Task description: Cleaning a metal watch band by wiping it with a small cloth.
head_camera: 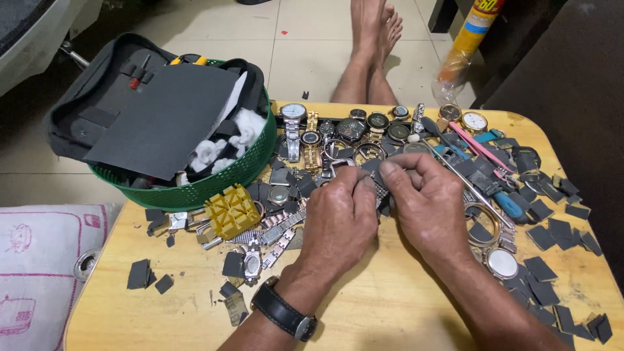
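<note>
I pinch a small dark abrasive scrap (pixel 372 170) and a metal watch band (pixel 380 193) between both sets of fingertips, over the middle of the wooden table (pixel 364 305). My left hand (pixel 338 218) and right hand (pixel 429 201) are curled shut on them, thumbs pressing to steady them. Watches (pixel 351 130) and a green basket (pixel 214 182) lie within reach.

green basket (pixel 214 185) blocking left, watches (pixel 338 130) crowding ahead, bare tabletop (pixel 390 305) near

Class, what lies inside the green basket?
The green basket holds an open black tool case, a dark sheet and white wadding; these cover anything underneath.
</note>
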